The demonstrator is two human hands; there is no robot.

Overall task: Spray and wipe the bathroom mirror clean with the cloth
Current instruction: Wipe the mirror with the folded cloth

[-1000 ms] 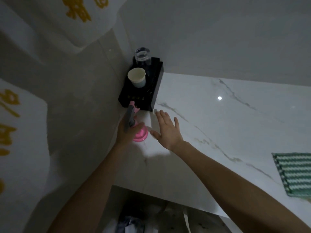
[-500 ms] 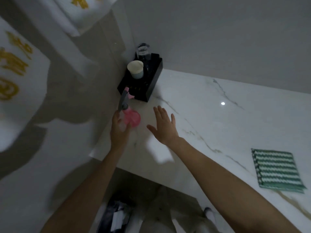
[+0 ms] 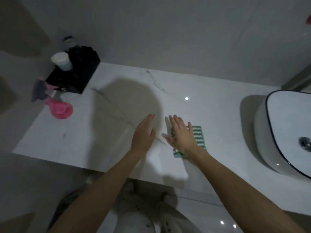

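Pink spray bottle (image 3: 58,105) released; right hand (image 3: 182,134) reached cloth (image 3: 198,137).

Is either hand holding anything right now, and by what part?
Nothing is held. Left hand is open over the counter; right hand is spread flat above the green cloth.

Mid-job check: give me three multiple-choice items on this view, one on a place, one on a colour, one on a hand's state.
1. Where does the spray bottle stand?
A. In the basin
B. On the counter's left end, by the black holder
C. In the left hand

2. What colour is the cloth?
A. Green and white stripes
B. Plain pink
C. Plain black

3. How is the right hand?
A. Gripping the bottle
B. A closed fist
C. Fingers straight, over the cloth

Answers: B, the bottle stands alone there; A, stripes show beside the hand; C, fingers are spread flat.
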